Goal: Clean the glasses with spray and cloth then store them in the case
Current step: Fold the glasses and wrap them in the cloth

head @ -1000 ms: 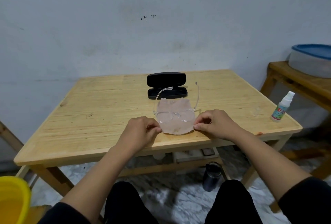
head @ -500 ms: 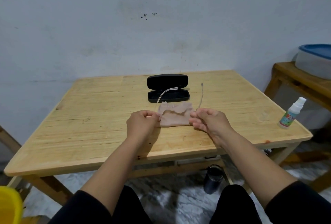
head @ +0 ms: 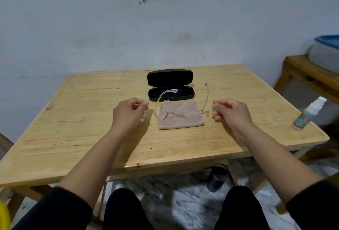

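Your left hand (head: 131,113) hovers above the table just left of the cloth, fingers loosely curled with nothing in them. Your right hand (head: 230,113) mirrors it on the other side, also relaxed and empty, its fingertips close to the right temple of the glasses (head: 205,99) but not touching it. Both hands flank the work, which suggests you are between grips rather than mid-wipe.

The glasses stand on the wooden table (head: 73,119) with their front under the cloth (head: 180,116) and both temple arms unfolded, pointing away from you toward the case. The frame is clear plastic, thin and glossy, so it is hard to pick out against the wood; the lenses are hidden. The cloth is a soft, matte, beige-pink piece, slightly rumpled along its far edge, draped over the front.

Just beyond, the case (head: 170,87) lies open, a black hard shell with rounded ends, its lid tipped up toward the wall, ready to receive the glasses. The left temple tip overlaps its tray in this view.

The spray bottle (head: 308,114) stands upright, well apart near the table's right edge, white with a coloured label.
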Demonstrator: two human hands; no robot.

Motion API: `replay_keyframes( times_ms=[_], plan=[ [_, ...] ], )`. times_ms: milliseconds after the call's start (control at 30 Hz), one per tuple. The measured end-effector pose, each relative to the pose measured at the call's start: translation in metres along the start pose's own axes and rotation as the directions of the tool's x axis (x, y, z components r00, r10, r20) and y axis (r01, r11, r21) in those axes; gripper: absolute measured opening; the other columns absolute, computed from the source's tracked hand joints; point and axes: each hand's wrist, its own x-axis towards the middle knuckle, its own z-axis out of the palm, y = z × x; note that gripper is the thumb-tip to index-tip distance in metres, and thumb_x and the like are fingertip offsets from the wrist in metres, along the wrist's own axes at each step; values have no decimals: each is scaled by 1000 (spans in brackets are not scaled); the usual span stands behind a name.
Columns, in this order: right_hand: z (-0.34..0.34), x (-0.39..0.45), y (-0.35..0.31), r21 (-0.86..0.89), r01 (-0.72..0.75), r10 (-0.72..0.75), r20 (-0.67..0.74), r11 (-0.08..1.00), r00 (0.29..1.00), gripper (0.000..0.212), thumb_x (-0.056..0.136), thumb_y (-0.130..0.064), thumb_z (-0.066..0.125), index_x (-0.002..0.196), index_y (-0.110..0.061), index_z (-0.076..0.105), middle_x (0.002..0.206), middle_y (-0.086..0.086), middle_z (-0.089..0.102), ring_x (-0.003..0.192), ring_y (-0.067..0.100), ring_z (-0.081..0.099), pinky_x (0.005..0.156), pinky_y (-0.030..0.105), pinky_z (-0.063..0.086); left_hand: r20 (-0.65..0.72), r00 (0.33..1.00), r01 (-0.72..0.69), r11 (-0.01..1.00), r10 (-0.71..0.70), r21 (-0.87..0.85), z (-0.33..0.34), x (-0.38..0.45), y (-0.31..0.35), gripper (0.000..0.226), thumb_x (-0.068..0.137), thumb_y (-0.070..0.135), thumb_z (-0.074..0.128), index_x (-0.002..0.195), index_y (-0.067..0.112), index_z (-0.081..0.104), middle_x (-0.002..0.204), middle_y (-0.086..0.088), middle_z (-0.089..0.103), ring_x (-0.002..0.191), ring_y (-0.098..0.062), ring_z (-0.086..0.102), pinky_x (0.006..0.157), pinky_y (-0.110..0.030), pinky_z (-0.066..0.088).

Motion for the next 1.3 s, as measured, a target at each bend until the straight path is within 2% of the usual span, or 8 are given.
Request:
replay_keyframes(
  times_ms=[133, 267, 400, 533, 800, 1000, 1167, 1300],
  plan=[
    [8, 34, -7, -65, 35, -28, 99, 997, 995, 9, 84, -4, 65, 90, -6, 71, 75, 9, 66, 62, 18, 55, 64, 28, 47, 114, 992, -62, 994, 51, 93, 8, 26, 2, 13, 86, 34, 64, 90, 25, 72, 81, 10, 69, 73, 2, 58, 62, -12, 38],
    [22, 56, -11, -219, 93, -50, 193, 971, 980, 10, 77, -7, 74, 77, -16, 73, 85, 8, 71, 83, 24, 67, 77, 33, 55, 180, 979, -124, 980, 95, 156, 18, 43, 8, 7, 83, 32, 68, 85, 27, 73, 73, 19, 64, 69, 5, 56, 56, -3, 37],
    [31, 65, -15, -409, 200, -81, 291, 890, 953, 17, 71, -15, 80, 86, -17, 73, 82, -4, 67, 74, 7, 61, 61, 15, 43, 224, 967, -161, 969, 117, 187, 27, 51, 8, 10, 76, 30, 75, 83, 24, 75, 70, 17, 65, 65, 5, 55, 55, 1, 37],
    [34, 73, -14, -482, 332, -147, 381, 811, 913, 21, 71, -19, 80, 91, -16, 74, 82, -9, 59, 74, 3, 54, 62, 13, 38, 242, 963, -169, 965, 118, 200, 33, 54, 2, 17, 71, 28, 79, 86, 22, 75, 78, 9, 69, 71, 5, 57, 58, 3, 38],
    [27, 76, -11, -390, 295, -114, 425, 872, 898, 7, 79, -12, 72, 74, -16, 72, 83, 8, 70, 73, 17, 60, 65, 24, 47, 267, 953, -186, 972, 143, 143, 31, 57, -9, 8, 81, 26, 70, 75, 21, 68, 70, 5, 67, 66, -8, 59, 56, -8, 40],
    [20, 69, -17, 31, 48, -58, 592, 998, 804, 12, 85, 4, 59, 95, 11, 59, 69, 7, 60, 57, 11, 58, 53, 18, 48, 434, 884, -130, 983, 174, -130, 18, 50, -6, 13, 86, 20, 64, 85, 6, 64, 77, 4, 67, 63, 4, 58, 61, -6, 43],
    [14, 69, -16, -67, 85, -9, 733, 994, 680, 28, 82, -34, 63, 84, -6, 63, 72, 2, 57, 63, 11, 47, 61, 23, 38, 517, 828, -146, 974, 215, -172, 9, 42, -3, 16, 94, 19, 49, 87, 8, 59, 79, -3, 62, 62, -6, 52, 60, -12, 40],
    [19, 66, -17, -175, 106, 41, 676, 979, 736, 46, 87, -48, 41, 83, -10, 66, 67, 3, 62, 58, 7, 50, 59, 25, 32, 575, 791, -157, 978, 210, -141, 12, 35, -3, 39, 98, 40, 31, 100, 15, 61, 76, 0, 69, 71, -12, 57, 71, -18, 44]
  ],
)
